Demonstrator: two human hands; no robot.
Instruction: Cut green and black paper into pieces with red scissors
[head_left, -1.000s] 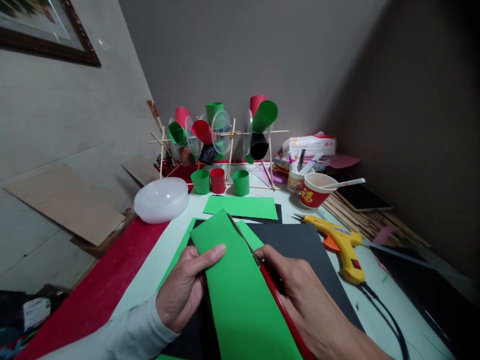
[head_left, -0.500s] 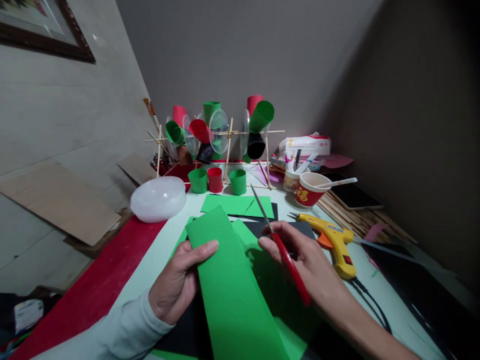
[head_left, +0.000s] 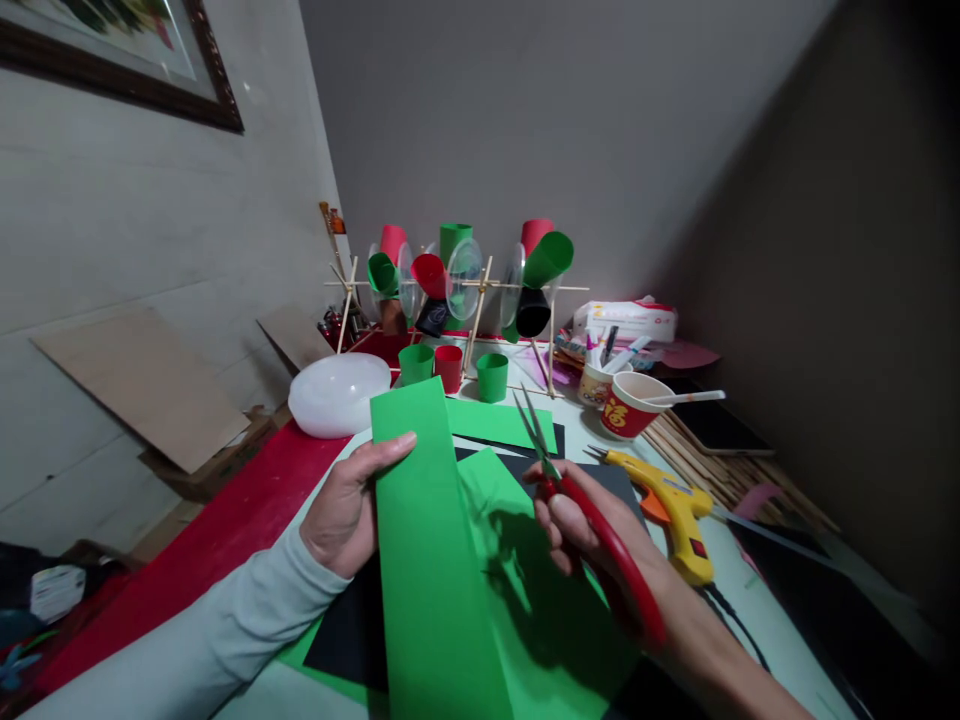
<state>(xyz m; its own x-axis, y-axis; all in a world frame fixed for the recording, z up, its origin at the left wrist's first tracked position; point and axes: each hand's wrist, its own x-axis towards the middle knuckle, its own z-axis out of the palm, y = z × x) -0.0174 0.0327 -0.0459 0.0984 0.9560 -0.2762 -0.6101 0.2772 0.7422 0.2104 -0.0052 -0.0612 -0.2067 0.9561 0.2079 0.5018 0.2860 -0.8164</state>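
Note:
My left hand (head_left: 346, 508) grips the left edge of a long green paper strip (head_left: 427, 540), thumb on top, and holds it raised over the table. In my right hand (head_left: 592, 540) are red-handled scissors (head_left: 600, 535), fingers closed through the loops; the blades point up and away, slightly parted, clear of the strip. More green paper (head_left: 525, 580) and a black sheet (head_left: 352, 630) lie under the strip.
A yellow glue gun (head_left: 675, 500) with its cord lies right of my hand. Behind stand a red paper cup (head_left: 628, 405), a pen cup (head_left: 596, 380), small green and red cups (head_left: 450, 368), a stick frame with paper cones (head_left: 480, 280), and a white dome (head_left: 337, 392). Bamboo sticks (head_left: 720, 465) lie far right.
The scissors have left the strip's edge and risen, swinging blades up and away. My left hand has lifted the green strip higher and a little further from me.

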